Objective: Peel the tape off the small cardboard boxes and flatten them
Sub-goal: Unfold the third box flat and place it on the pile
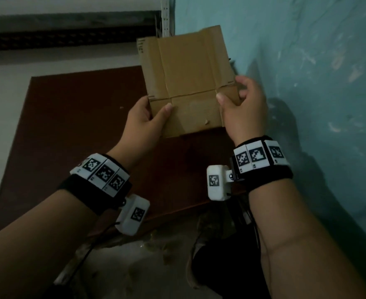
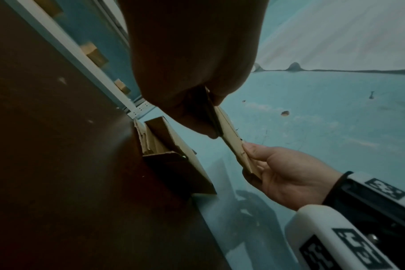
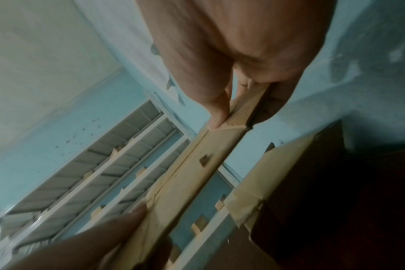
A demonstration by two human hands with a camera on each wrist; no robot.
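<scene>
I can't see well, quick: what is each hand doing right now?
Left hand: pinches the flattened cardboard box at its lower left edge.
Right hand: pinches the same box at its lower right corner.

Hidden and unclear from my feed

Behind the flattened brown cardboard box (image 1: 186,83), my left hand's (image 1: 144,120) fingers are hidden; only the thumb shows. The right wrist view is blurred, so the cardboard's creases smear. Small dark print at the sheet's far-left corner, beyond my left hand, is too small for me to read.
</scene>
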